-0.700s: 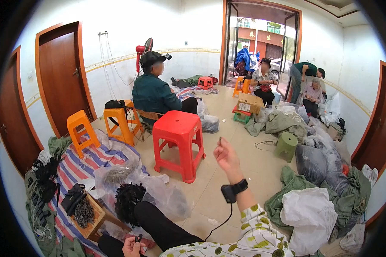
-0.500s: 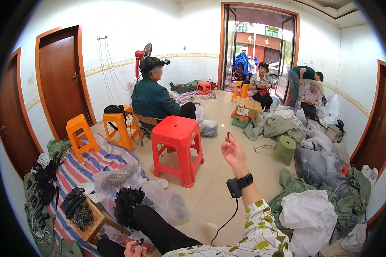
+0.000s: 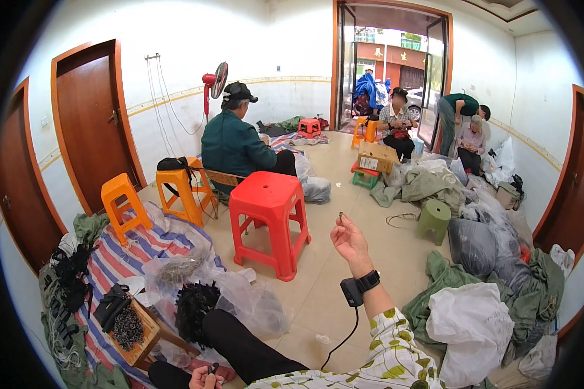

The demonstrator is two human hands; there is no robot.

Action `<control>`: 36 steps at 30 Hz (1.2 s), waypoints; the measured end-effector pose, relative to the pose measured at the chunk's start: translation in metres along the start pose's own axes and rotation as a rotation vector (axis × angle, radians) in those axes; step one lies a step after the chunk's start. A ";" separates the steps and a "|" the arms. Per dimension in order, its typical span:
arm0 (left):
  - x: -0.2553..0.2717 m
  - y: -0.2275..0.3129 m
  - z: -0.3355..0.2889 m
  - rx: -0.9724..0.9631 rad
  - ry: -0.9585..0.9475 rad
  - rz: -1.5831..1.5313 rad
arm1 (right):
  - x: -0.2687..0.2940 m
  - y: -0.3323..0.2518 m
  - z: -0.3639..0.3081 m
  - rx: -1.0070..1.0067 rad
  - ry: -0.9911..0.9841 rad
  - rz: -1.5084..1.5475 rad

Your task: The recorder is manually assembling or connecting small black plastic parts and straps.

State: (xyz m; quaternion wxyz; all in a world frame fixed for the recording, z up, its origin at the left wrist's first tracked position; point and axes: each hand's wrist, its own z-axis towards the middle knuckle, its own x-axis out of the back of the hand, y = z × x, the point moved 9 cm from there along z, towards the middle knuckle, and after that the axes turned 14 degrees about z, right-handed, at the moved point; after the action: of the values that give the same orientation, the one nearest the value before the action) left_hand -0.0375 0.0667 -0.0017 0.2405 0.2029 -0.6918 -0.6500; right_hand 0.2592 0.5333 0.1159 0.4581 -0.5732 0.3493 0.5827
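Note:
My right hand (image 3: 350,241) is raised in front of me over the floor, thumb and fingertips pinched together. Out of the pinch sticks a small dark metal piece (image 3: 340,214), too small for me to name its kind. Low at the front edge, my left hand (image 3: 204,379) is closed around a small black piece (image 3: 213,368), partly cut off by the picture's edge. Beside my left leg stands a wooden box (image 3: 138,350) bearing a pile of small metal pieces (image 3: 128,325). A bundle of black straps (image 3: 196,305) lies by my knee on clear plastic.
A red stool (image 3: 266,201) stands ahead, with orange stools (image 3: 124,198) to its left. Striped sheeting (image 3: 120,259) covers the left floor. Green cloth and a white sack (image 3: 468,324) lie at the right. A seated person (image 3: 237,146) and several others are farther off.
My right hand has come slightly down and nearer, still pinching the metal piece. The seated person in dark green has bowed their head. My left hand stays nearly in place.

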 end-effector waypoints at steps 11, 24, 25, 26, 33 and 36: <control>-0.007 0.008 -0.004 0.029 0.018 0.022 | 0.023 0.001 -0.003 -0.008 0.041 -0.007; -0.010 0.007 -0.001 0.025 0.006 0.036 | 0.030 0.017 -0.017 -0.054 0.082 0.025; -0.009 0.005 -0.002 0.029 0.010 0.038 | 0.020 0.028 -0.025 -0.092 0.094 0.064; -0.008 0.004 -0.002 0.039 0.023 0.033 | 0.009 0.037 -0.035 -0.130 0.107 0.105; -0.013 0.028 -0.005 0.123 0.103 0.072 | -0.210 0.072 -0.234 -0.677 -1.353 0.372; -0.015 0.009 0.001 0.198 0.064 0.109 | -0.184 0.076 -0.214 -0.479 -1.137 -0.101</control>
State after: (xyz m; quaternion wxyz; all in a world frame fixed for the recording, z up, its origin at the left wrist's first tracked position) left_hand -0.0257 0.0774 0.0060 0.2765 0.2084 -0.7546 -0.5574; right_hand 0.2483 0.2837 0.2672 0.4581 -0.2757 -0.1175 0.8368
